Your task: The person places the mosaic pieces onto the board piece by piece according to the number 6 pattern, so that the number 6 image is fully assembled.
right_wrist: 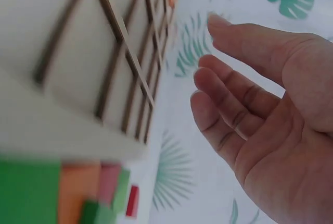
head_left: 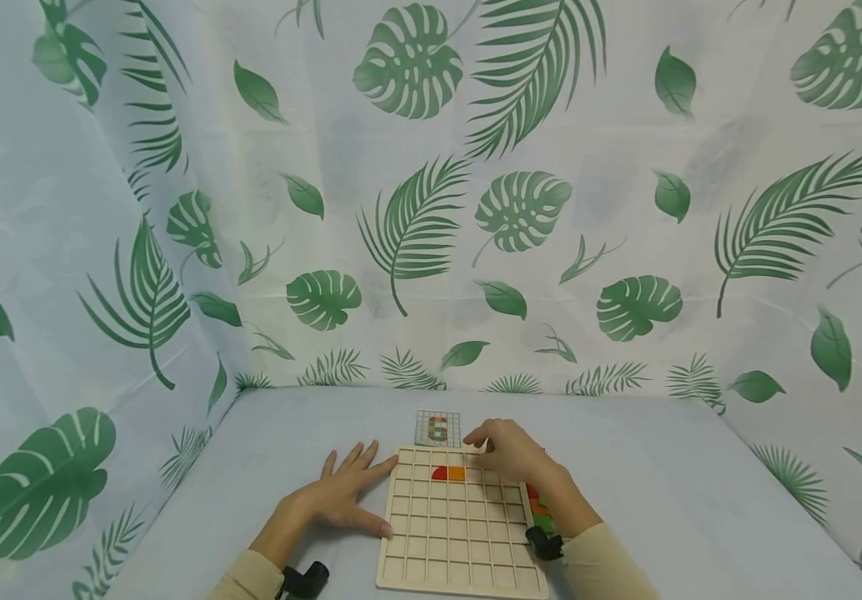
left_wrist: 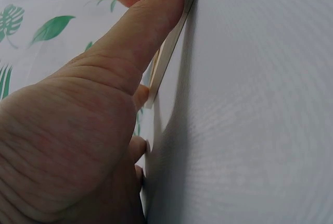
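Note:
A pale wooden grid board point(head_left: 438, 527) lies on the table, divided into square cells. Side by side in an upper row sit a red piece point(head_left: 439, 473) with a rounded corner and an orange square piece point(head_left: 457, 474). Fingers spread, my left hand point(head_left: 344, 493) rests at the board's left edge, thumb and index finger touching its side. Over the board's upper right is my right hand point(head_left: 509, 454), its fingers loosely bent. The right wrist view shows nothing between that hand's thumb and fingers.
Behind the board lies a small card point(head_left: 438, 427) printed with a coloured grid pattern. Red, orange and green pieces point(head_left: 543, 522) lie along the board's right side, partly hidden by the right forearm. A leaf-printed curtain point(head_left: 431, 250) encloses the table's back and sides.

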Tool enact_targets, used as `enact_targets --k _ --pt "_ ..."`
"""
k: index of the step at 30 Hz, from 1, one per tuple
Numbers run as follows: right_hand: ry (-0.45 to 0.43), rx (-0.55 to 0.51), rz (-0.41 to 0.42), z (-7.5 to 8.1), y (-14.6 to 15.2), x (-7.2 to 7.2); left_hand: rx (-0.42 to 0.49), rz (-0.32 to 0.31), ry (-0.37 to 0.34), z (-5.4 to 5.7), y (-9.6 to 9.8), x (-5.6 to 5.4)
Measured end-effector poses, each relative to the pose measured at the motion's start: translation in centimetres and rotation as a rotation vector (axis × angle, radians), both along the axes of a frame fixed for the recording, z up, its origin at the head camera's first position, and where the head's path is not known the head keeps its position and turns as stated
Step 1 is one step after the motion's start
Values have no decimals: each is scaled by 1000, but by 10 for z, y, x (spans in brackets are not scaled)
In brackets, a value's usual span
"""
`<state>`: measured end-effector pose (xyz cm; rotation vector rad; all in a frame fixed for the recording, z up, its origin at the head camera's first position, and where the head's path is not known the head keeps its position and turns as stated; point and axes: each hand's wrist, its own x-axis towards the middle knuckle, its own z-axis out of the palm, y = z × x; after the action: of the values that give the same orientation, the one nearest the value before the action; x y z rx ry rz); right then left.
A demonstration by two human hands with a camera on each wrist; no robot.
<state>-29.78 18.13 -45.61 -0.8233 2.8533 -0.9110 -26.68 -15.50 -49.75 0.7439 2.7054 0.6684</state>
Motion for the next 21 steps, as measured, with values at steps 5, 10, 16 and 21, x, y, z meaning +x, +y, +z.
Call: enact_targets --k 5,10,16,21 --pt "53 -1 -75 5 19 -1 -5 1 1 0 0 -1" --pt "68 21 -139 7 34 -3 -1 2 1 -1 -1 -1" --pt "75 1 -154 10 49 -6 5 1 0 1 0 0" --pt "48 -25 -180 9 57 -9 -1 3 4 1 0 -1"
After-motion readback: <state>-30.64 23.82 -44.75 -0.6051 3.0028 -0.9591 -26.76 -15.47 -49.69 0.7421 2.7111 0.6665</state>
